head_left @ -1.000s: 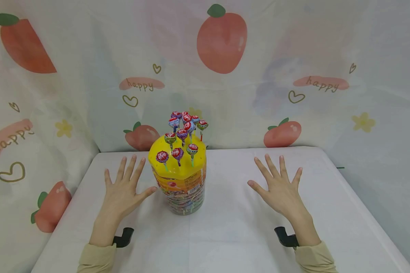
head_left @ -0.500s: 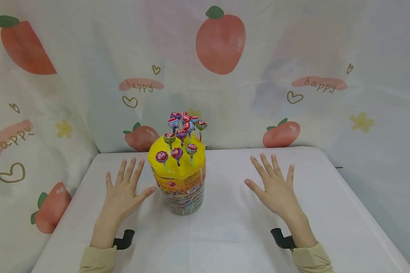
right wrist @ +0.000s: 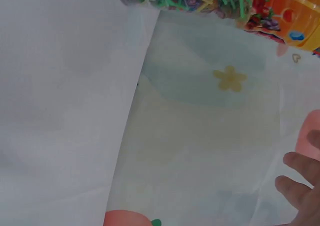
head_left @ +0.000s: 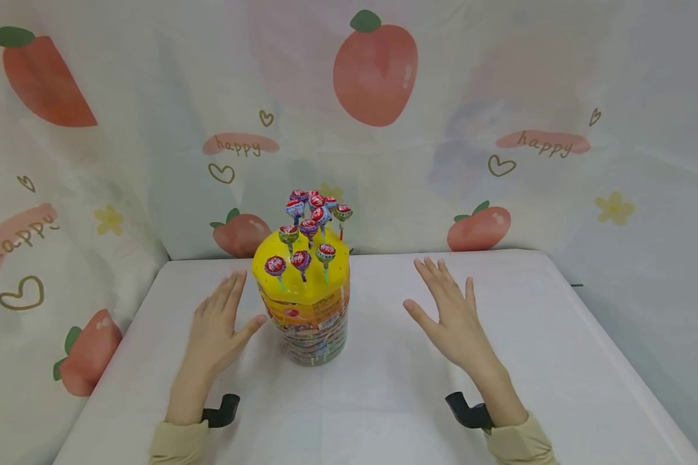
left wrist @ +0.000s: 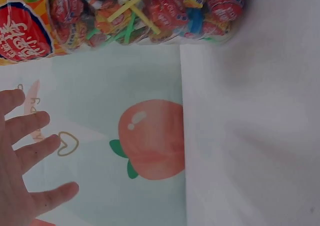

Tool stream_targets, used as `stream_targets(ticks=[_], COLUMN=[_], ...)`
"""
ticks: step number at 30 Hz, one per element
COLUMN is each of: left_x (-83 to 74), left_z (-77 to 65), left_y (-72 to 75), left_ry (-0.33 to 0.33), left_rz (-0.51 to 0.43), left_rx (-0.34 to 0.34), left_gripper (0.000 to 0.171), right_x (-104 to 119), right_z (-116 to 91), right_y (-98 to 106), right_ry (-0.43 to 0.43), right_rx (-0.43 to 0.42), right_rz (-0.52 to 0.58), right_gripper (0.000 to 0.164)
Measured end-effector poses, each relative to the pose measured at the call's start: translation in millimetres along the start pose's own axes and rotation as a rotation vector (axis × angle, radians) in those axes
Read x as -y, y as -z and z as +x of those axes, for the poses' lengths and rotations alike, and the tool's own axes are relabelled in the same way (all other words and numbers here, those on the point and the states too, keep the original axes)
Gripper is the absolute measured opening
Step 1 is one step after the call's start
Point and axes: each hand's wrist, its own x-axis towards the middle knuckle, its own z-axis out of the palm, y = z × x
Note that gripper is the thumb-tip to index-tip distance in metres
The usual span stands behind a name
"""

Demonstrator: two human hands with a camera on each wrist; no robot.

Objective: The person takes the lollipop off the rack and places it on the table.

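Observation:
A clear plastic jar (head_left: 314,336) full of wrapped lollipops stands upright on the table, left of centre in the head view. Its yellow lid (head_left: 302,287) carries several lollipops (head_left: 308,229) stuck upright by their sticks. Just left of the jar is my left hand (head_left: 218,329), fingers straight and thumb spread toward it, holding nothing. My right hand (head_left: 450,323) hovers a good way to the right of the jar, fingers extended, also holding nothing. The left wrist view shows the jar's lower side (left wrist: 150,16) above my spread fingers; the right wrist view catches its printed label (right wrist: 287,16).
The jar stands on a white-covered table (head_left: 384,387). Behind and beside the table hangs a pale curtain (head_left: 419,181) printed with peaches, hearts and flowers. A black curved piece is on each wrist, the left one (head_left: 222,411) and the right one (head_left: 468,411).
Both hands have moved inward and turned slightly toward the jar, the right hand shifting left. Their fingers have drawn closer together. The jar and lollipops stay in place.

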Motion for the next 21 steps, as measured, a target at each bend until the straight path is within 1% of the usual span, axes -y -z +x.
stream_targets(ticks=[3, 10, 13, 17, 21], left_x=[-0.7, -4.4, -5.8, -8.9, -11.9], left_z=[-0.8, -1.4, -1.3, -2.1, -2.4], left_y=[-4.9, -17.6, -25.3, -34.6, -41.1], left_ry=[-0.005, 0.033, 0.026, -0.003, -0.004], left_rz=[-0.057, -0.161, -0.231, -0.339, -0.444], left_rx=[-0.033, -0.108, -0.159, -0.22, -0.249], left_gripper=[0.088, 0.088, 0.087, 0.087, 0.086], right_x=[6, 23, 31, 41, 51], right_z=[2, 6, 9, 13, 17], right_y=[-1, -3, -4, -4, -5], right_ry=[0.015, 0.06, 0.08, 0.106, 0.132], right_rx=[-0.034, -0.086, -0.096, -0.103, -0.107], right_rz=[0.054, 0.146, 0.171, 0.188, 0.201], right_gripper=[0.068, 0.066, 0.065, 0.065, 0.065])
